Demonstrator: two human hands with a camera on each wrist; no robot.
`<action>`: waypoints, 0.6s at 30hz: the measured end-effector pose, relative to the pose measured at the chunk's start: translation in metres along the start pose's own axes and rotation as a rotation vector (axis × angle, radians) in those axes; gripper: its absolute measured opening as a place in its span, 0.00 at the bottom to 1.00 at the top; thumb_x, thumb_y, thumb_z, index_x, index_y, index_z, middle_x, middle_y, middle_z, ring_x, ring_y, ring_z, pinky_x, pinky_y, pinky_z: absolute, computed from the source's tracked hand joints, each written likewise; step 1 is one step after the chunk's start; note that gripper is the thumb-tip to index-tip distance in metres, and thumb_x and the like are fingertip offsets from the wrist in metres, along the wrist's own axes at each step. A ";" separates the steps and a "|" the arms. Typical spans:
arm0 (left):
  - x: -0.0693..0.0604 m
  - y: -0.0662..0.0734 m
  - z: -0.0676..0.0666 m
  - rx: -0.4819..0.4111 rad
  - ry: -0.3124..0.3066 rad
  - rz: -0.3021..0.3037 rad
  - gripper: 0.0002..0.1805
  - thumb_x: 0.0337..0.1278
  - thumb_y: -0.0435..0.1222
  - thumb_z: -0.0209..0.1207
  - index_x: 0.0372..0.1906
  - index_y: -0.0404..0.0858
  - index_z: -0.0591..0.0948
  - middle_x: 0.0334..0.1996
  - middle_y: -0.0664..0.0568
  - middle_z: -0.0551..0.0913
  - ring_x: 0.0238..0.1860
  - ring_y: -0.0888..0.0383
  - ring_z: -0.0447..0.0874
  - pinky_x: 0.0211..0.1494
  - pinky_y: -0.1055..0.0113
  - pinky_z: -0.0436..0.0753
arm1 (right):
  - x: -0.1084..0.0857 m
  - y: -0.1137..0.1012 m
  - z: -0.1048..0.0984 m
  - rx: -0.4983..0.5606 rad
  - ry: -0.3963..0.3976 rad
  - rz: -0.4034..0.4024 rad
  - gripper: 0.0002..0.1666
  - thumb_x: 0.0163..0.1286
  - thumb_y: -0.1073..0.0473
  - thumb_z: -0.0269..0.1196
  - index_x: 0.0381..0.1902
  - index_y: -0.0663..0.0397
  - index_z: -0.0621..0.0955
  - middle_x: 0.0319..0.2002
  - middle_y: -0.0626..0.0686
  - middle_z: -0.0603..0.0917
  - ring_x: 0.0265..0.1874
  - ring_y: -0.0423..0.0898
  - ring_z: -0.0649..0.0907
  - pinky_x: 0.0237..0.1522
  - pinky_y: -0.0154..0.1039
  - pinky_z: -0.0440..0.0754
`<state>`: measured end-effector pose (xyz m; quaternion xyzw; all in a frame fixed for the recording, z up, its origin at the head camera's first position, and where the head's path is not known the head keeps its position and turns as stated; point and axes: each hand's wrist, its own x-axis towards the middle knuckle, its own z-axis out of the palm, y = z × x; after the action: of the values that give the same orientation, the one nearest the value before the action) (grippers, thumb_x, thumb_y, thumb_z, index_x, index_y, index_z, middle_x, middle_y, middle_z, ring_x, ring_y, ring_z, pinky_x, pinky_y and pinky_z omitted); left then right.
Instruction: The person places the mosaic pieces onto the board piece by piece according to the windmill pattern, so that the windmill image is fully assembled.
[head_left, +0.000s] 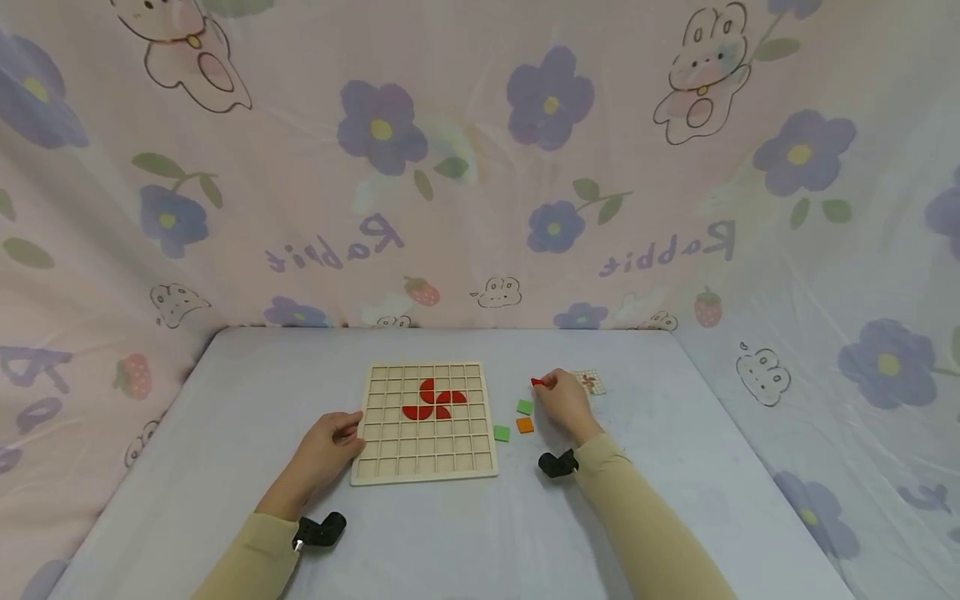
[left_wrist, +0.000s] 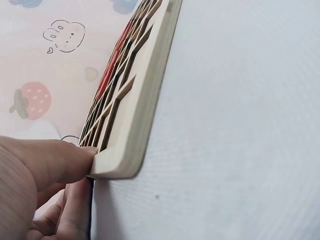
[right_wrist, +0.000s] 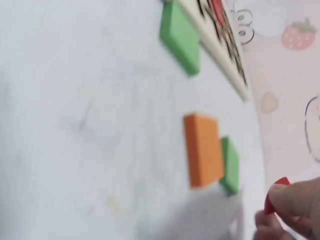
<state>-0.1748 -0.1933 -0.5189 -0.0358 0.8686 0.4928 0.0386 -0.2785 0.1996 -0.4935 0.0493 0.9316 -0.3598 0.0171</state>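
A wooden grid board [head_left: 420, 478] lies flat on the table, with several red quarter-circle pieces [head_left: 427, 390] forming a pinwheel in its upper middle cells. At the board's left edge, my left hand [head_left: 322, 454] holds the rim; the left wrist view shows the thumb on top near a corner and a finger against the side. To the right of the board, my right hand [head_left: 566, 402] pinches a small red piece [right_wrist: 276, 196] between thumb and fingertips, above the table. Part of this piece is hidden by the thumb.
Two green square tiles [head_left: 524, 407] and one orange square tile [head_left: 525, 425] lie between the board and my right hand. Behind that hand, a small card [head_left: 591, 383] with a printed grid and a red pinwheel is partly covered. A patterned cloth [head_left: 465, 192] rises behind the table.
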 end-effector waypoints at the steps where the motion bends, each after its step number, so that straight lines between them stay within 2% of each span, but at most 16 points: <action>1: 0.000 0.000 0.000 0.002 0.002 0.001 0.28 0.60 0.30 0.60 0.66 0.30 0.70 0.59 0.39 0.68 0.55 0.50 0.72 0.52 0.70 0.77 | -0.001 -0.004 0.001 0.013 -0.006 -0.008 0.11 0.69 0.56 0.61 0.42 0.59 0.78 0.38 0.57 0.80 0.33 0.51 0.77 0.32 0.40 0.77; 8: 0.000 -0.001 0.002 -0.004 0.006 0.002 0.28 0.60 0.30 0.61 0.65 0.30 0.71 0.59 0.39 0.68 0.55 0.49 0.72 0.52 0.71 0.78 | -0.005 -0.027 0.013 0.063 -0.032 -0.061 0.11 0.69 0.55 0.62 0.41 0.57 0.78 0.34 0.54 0.80 0.29 0.47 0.78 0.28 0.37 0.76; 14: 0.001 -0.002 0.001 -0.007 0.008 0.003 0.28 0.59 0.29 0.61 0.65 0.30 0.71 0.59 0.39 0.68 0.55 0.50 0.72 0.51 0.72 0.78 | -0.017 -0.043 0.028 0.109 -0.145 -0.110 0.12 0.67 0.54 0.65 0.43 0.53 0.77 0.31 0.51 0.80 0.23 0.47 0.77 0.20 0.38 0.76; 18: 0.001 -0.002 0.000 -0.014 0.011 0.005 0.28 0.59 0.29 0.61 0.65 0.30 0.71 0.59 0.39 0.68 0.55 0.50 0.72 0.50 0.72 0.78 | -0.026 -0.056 0.041 0.101 -0.204 -0.182 0.12 0.66 0.55 0.65 0.42 0.51 0.75 0.30 0.49 0.80 0.23 0.45 0.77 0.21 0.39 0.75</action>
<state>-0.1760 -0.1941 -0.5205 -0.0367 0.8653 0.4988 0.0327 -0.2591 0.1288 -0.4852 -0.0716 0.9062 -0.4095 0.0767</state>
